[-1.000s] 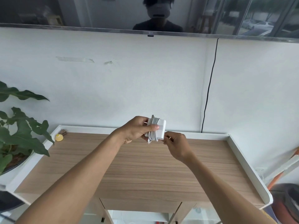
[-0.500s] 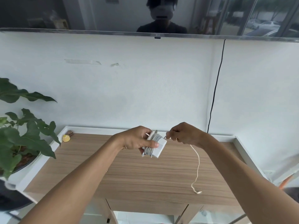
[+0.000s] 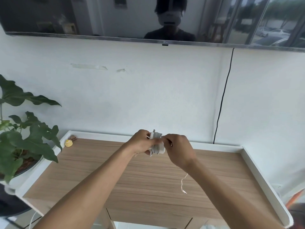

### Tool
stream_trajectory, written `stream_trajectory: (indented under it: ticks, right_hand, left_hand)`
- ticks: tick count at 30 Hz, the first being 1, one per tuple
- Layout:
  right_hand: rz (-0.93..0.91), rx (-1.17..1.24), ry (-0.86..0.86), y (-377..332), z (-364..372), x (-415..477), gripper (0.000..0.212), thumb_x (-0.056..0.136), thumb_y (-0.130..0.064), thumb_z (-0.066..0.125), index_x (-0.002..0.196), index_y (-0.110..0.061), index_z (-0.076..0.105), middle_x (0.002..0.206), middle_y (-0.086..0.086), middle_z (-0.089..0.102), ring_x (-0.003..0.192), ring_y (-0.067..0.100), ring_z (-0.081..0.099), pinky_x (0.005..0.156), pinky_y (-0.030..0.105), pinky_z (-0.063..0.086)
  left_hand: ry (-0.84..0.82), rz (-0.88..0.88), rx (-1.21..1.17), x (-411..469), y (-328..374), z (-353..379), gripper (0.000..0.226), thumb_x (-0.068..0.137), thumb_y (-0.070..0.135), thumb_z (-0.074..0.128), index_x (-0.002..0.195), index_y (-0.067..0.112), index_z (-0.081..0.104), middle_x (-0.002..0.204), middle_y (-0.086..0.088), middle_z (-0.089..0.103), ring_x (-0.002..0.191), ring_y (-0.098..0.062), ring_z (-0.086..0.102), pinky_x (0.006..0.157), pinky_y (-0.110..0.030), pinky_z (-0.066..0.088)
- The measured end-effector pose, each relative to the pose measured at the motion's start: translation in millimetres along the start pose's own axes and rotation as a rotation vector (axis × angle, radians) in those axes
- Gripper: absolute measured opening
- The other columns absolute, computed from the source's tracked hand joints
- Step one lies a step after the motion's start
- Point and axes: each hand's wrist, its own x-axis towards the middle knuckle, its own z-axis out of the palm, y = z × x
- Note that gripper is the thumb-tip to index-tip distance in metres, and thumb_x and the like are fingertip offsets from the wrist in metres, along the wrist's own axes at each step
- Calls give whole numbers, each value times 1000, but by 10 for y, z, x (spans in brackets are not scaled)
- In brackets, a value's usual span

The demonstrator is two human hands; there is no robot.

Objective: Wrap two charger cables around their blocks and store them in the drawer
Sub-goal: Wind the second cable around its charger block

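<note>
A white charger block (image 3: 159,150) with several turns of white cable around it is held above the wooden tabletop (image 3: 148,184). My left hand (image 3: 140,143) grips the block from the left. My right hand (image 3: 179,150) pinches the white cable against the block's right side. The loose cable end (image 3: 183,183) hangs below my right forearm, its plug tip just above the tabletop. Only one charger is in view. No drawer front shows clearly; the cabinet's lower part is cut off at the bottom edge.
A white raised rim (image 3: 257,176) borders the tabletop at the back and sides. A small yellow object (image 3: 69,143) lies at the back left corner. A potted plant (image 3: 21,142) stands left of the cabinet. A black wire (image 3: 222,103) runs down the wall from the television (image 3: 148,19).
My right hand swung out to the right with the cable, then came back onto the block. The hanging tail is shorter. The camera has tilted up a little.
</note>
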Motion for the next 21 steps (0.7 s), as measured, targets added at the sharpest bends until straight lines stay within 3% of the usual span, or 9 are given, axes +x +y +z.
stream_trajectory:
  ticks: [2, 5, 11, 21]
  right_hand:
    - [-33, -12, 64, -8, 83, -71, 24, 95, -19, 46, 89, -14, 68, 72, 2, 63, 62, 19, 48, 57, 33, 40]
    - [-81, 33, 159, 28, 100, -125, 20, 95, -17, 49, 98, -18, 68, 75, -1, 64, 61, 15, 46, 56, 32, 41]
    - [-109, 80, 205, 113, 42, -143, 18, 93, -16, 50, 98, -20, 68, 71, -3, 58, 58, 18, 50, 52, 36, 45]
    - [-160, 35, 240, 124, 37, -190, 18, 89, -15, 52, 94, -15, 69, 62, -2, 49, 50, 19, 42, 45, 31, 37]
  left_hand:
    - [6, -49, -107, 44, -12, 35, 25, 85, 28, 73, 90, 4, 66, 78, -8, 69, 58, -14, 67, 54, -30, 56]
    - [-91, -129, -235, 78, -11, 53, 23, 88, 26, 70, 96, 4, 66, 78, -7, 71, 64, -14, 69, 56, -28, 55]
    - [-296, -185, -404, 80, 9, 39, 22, 95, 27, 55, 94, 6, 64, 84, -10, 69, 70, -18, 66, 62, -30, 55]
    - [-100, -209, -420, 128, 87, 97, 24, 88, 29, 67, 85, 6, 64, 77, -12, 69, 71, -23, 67, 59, -29, 57]
